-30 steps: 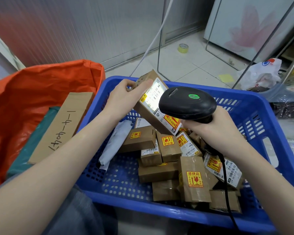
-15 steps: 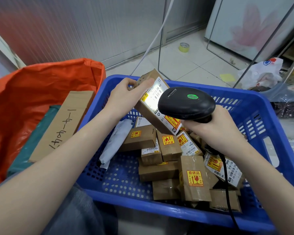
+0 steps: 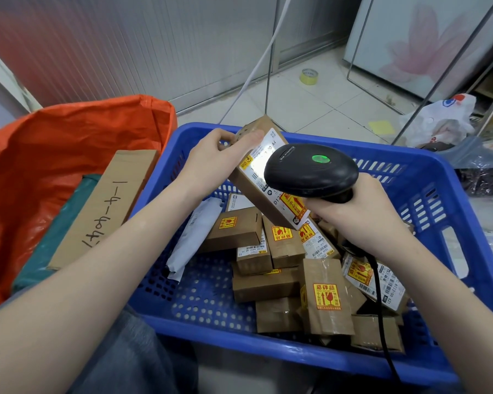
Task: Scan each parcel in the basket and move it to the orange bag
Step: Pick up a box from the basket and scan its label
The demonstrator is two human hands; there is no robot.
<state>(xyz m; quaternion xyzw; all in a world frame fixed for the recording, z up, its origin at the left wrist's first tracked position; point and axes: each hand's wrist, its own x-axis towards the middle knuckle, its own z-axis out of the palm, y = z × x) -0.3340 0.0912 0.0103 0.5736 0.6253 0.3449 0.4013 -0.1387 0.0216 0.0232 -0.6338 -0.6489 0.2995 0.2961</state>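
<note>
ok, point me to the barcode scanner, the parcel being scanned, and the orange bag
barcode scanner (image 3: 310, 170): head view, top of its black head, beside the green light.
held parcel (image 3: 249, 184): head view, brown cardboard side below the label.
orange bag (image 3: 69, 137): head view, bare inner wall.

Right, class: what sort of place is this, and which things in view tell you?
Probably a parcel sorting or dispatch room: a blue basket of labelled cardboard parcels, a handheld barcode scanner and an orange bag already holding packages.
</note>
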